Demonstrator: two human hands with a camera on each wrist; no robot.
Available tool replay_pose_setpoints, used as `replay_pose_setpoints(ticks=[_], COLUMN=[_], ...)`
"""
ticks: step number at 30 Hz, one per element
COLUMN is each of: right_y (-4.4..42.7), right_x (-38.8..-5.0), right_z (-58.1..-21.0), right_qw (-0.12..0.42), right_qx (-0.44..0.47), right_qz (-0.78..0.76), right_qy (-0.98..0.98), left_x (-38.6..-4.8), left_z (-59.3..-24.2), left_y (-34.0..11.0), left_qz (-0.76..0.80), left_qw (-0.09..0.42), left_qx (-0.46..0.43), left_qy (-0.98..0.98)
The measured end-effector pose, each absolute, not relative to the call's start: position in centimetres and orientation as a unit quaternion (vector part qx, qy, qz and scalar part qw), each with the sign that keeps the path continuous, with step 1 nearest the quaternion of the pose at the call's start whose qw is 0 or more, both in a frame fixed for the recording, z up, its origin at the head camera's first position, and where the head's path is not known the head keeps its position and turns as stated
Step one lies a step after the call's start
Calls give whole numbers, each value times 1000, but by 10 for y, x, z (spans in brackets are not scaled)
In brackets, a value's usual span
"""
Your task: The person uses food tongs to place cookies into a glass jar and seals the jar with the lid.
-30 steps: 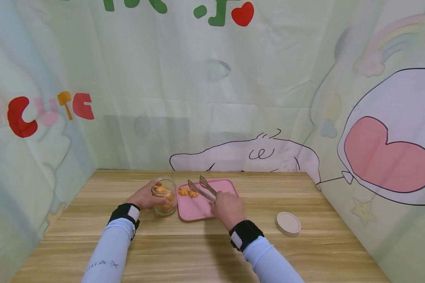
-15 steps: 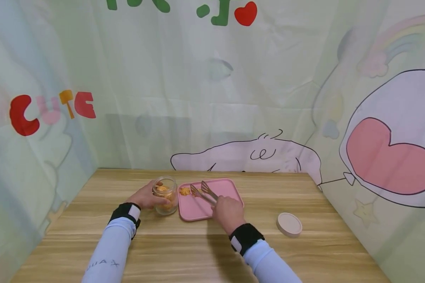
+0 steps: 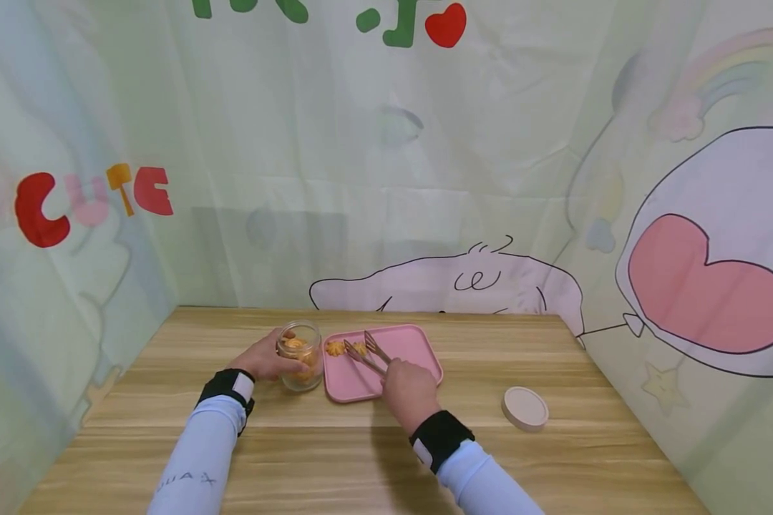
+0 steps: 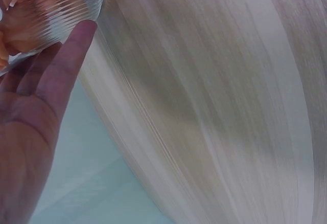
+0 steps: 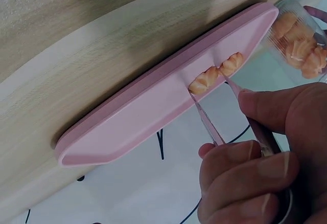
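Note:
A clear ribbed glass jar (image 3: 300,372) of cookies stands on the table, its mouth uncovered. My left hand (image 3: 267,357) is wrapped round the jar's left side; the left wrist view shows its fingers against the ribbed glass. My right hand (image 3: 412,390) grips metal tongs (image 3: 373,355) over a pink tray (image 3: 354,390). Two swirled cookies lie on the tray near its far left corner. In the right wrist view the tongs' tips straddle one cookie (image 5: 204,80), while the other cookie (image 5: 231,63) lies just beyond, nearer the jar.
To the right of my right hand lies a round pale lid (image 3: 524,408) on the wooden table (image 3: 296,465). A printed curtain (image 3: 264,143) hangs behind the table and along both sides.
The tongs have come lower, and their tips now sit on either side of the right-hand cookie. My right hand has shifted slightly. The left hand and jar have stayed put.

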State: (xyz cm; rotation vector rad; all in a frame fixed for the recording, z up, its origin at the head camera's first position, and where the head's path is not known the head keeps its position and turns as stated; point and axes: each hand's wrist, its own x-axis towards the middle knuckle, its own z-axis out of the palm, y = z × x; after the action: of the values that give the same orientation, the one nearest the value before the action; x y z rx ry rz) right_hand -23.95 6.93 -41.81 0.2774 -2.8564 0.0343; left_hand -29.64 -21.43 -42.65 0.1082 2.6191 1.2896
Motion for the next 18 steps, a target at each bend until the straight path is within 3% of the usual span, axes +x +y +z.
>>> replay_pose_setpoints(ticks=[18], right_y=[76], right_x=[-237], right_z=[-427], right_qw=[173], right_qx=[107], right_qz=[23], right_qy=[-979], left_x=[-295], left_z=[-426], left_y=[-213], left_qz=[439], left_qw=[108], left_qx=[37], left_qy=[891])
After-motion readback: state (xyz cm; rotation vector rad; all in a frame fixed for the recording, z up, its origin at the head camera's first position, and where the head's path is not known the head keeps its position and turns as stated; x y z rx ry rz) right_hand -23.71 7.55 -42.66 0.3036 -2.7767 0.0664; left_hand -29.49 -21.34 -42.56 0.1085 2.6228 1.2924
